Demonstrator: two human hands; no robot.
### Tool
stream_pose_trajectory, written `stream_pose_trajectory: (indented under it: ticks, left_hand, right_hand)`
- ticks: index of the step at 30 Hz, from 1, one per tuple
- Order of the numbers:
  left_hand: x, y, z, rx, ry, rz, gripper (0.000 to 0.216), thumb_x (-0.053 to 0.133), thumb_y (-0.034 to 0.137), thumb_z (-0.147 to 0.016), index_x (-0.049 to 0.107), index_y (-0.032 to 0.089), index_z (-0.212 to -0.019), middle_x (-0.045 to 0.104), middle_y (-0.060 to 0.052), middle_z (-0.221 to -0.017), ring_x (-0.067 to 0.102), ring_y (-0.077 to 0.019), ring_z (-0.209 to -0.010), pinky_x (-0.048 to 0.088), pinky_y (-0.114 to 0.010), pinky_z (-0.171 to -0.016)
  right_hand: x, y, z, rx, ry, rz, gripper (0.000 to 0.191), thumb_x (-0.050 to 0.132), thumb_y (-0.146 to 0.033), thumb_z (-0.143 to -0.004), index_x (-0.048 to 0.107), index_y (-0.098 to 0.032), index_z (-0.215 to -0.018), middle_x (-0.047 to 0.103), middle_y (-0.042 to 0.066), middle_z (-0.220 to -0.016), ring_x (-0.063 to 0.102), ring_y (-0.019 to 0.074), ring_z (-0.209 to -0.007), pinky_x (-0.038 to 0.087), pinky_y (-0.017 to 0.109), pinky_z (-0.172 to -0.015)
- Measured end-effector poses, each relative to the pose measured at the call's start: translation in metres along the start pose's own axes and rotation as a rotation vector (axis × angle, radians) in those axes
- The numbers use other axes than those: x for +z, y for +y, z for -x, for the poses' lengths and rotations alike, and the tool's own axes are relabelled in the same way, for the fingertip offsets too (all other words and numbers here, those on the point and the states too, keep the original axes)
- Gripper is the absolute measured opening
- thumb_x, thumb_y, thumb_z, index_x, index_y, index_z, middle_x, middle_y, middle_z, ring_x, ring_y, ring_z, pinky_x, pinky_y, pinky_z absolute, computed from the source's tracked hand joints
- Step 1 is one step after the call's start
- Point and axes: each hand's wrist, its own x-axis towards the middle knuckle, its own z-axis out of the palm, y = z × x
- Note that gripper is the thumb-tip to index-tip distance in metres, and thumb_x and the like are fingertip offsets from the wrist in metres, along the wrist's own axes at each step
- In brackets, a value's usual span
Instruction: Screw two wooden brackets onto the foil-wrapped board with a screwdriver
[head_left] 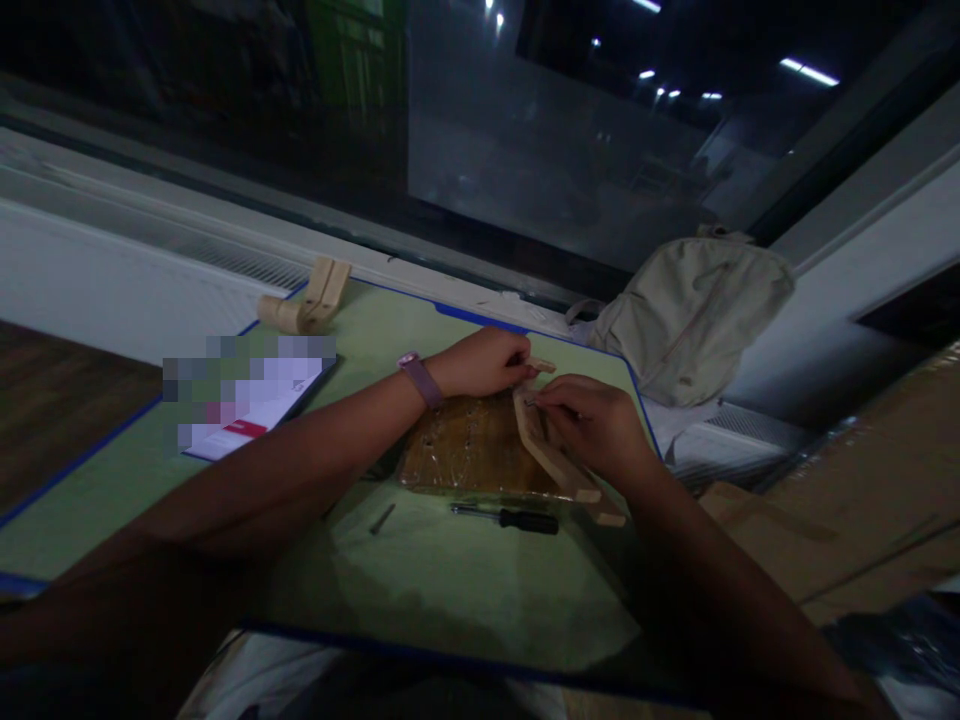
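A plastic-wrapped wooden board (469, 452) with small holes lies on the green mat (420, 590). A pale angled wooden frame piece (559, 465) rests across its right edge. My left hand (484, 362), wrist in a pink watch, is closed on the upper end of that frame piece. My right hand (592, 425) pinches something small and thin against the same piece; I cannot make out what. A black-handled screwdriver (510, 517) lies just in front of the board, and a loose screw (382, 518) lies to its left.
Another bent wooden part (307, 300) sits at the mat's far left corner. A white and red leaflet (247, 415) lies left of my arm. A beige backpack (694, 310) leans on the window sill at right. Brown cardboard (847, 510) lies off the mat's right edge.
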Motion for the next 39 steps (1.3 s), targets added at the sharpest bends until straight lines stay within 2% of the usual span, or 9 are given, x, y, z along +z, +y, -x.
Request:
stream_pose_trajectory:
  ticks: [4, 8, 15, 20, 27, 34, 39]
  left_hand:
    - [0.002, -0.005, -0.001, -0.011, -0.050, 0.030, 0.016, 0.060, 0.018, -0.085, 0.057, 0.015, -0.069, 0.055, 0.002, -0.062, 0.046, -0.0128, -0.061, 0.027, -0.026, -0.058]
    - [0.001, -0.007, -0.001, -0.038, -0.060, 0.048, 0.021, 0.061, 0.020, -0.084, 0.054, 0.015, -0.065, 0.051, 0.003, -0.059, 0.043, -0.0122, -0.060, 0.025, -0.026, -0.058]
    - [-0.002, -0.011, -0.001, 0.016, -0.094, 0.090, 0.009, 0.055, 0.014, -0.079, 0.055, 0.016, -0.070, 0.055, 0.003, -0.064, 0.047, -0.0125, -0.062, 0.028, -0.024, -0.059]
    - [-0.003, -0.011, 0.000, 0.018, -0.108, 0.101, 0.010, 0.059, 0.015, -0.076, 0.052, 0.017, -0.068, 0.052, 0.004, -0.062, 0.046, -0.0123, -0.062, 0.029, -0.024, -0.059]
    - [-0.002, -0.010, 0.000, 0.012, -0.144, 0.023, 0.008, 0.059, 0.013, -0.071, 0.052, 0.017, -0.073, 0.054, 0.004, -0.066, 0.047, -0.0124, -0.065, 0.029, -0.024, -0.061]
    - [-0.002, -0.007, 0.001, 0.008, -0.150, 0.011, 0.007, 0.058, 0.013, -0.073, 0.052, 0.017, -0.073, 0.054, 0.003, -0.066, 0.047, -0.0124, -0.065, 0.029, -0.024, -0.060]
    - [-0.002, -0.006, 0.001, -0.001, -0.148, 0.001, 0.007, 0.060, 0.014, -0.074, 0.054, 0.016, -0.074, 0.056, 0.002, -0.069, 0.047, -0.0123, -0.064, 0.029, -0.024, -0.060]
  right_hand:
    - [0.006, 0.003, 0.000, -0.025, -0.093, 0.085, 0.019, 0.055, -0.010, -0.087, 0.071, -0.019, -0.080, 0.074, 0.007, -0.087, 0.069, 0.0206, -0.083, 0.053, 0.032, -0.076]
    - [0.008, 0.004, -0.001, -0.041, -0.122, 0.141, 0.020, 0.054, -0.009, -0.087, 0.070, -0.017, -0.080, 0.074, 0.008, -0.087, 0.069, 0.0211, -0.083, 0.052, 0.031, -0.076]
    - [0.008, -0.001, -0.008, -0.073, -0.189, 0.221, 0.021, 0.052, -0.006, -0.086, 0.070, -0.016, -0.084, 0.074, 0.010, -0.092, 0.069, 0.0228, -0.088, 0.052, 0.034, -0.080]
    - [0.009, -0.007, -0.014, -0.062, -0.286, 0.293, 0.018, 0.055, -0.006, -0.086, 0.071, -0.015, -0.084, 0.074, 0.011, -0.095, 0.068, 0.0242, -0.090, 0.052, 0.036, -0.083]
    - [0.011, -0.009, -0.017, -0.013, -0.306, 0.245, 0.019, 0.055, -0.004, -0.085, 0.069, -0.015, -0.081, 0.073, 0.010, -0.092, 0.067, 0.0230, -0.090, 0.051, 0.033, -0.083]
    - [0.009, -0.007, -0.016, -0.044, -0.277, 0.195, 0.020, 0.055, -0.004, -0.086, 0.071, -0.015, -0.082, 0.074, 0.010, -0.095, 0.068, 0.0236, -0.093, 0.050, 0.034, -0.085]
    - [0.006, -0.008, -0.016, -0.053, -0.275, 0.190, 0.021, 0.058, -0.003, -0.084, 0.072, -0.016, -0.078, 0.075, 0.008, -0.088, 0.069, 0.0217, -0.087, 0.051, 0.032, -0.080]
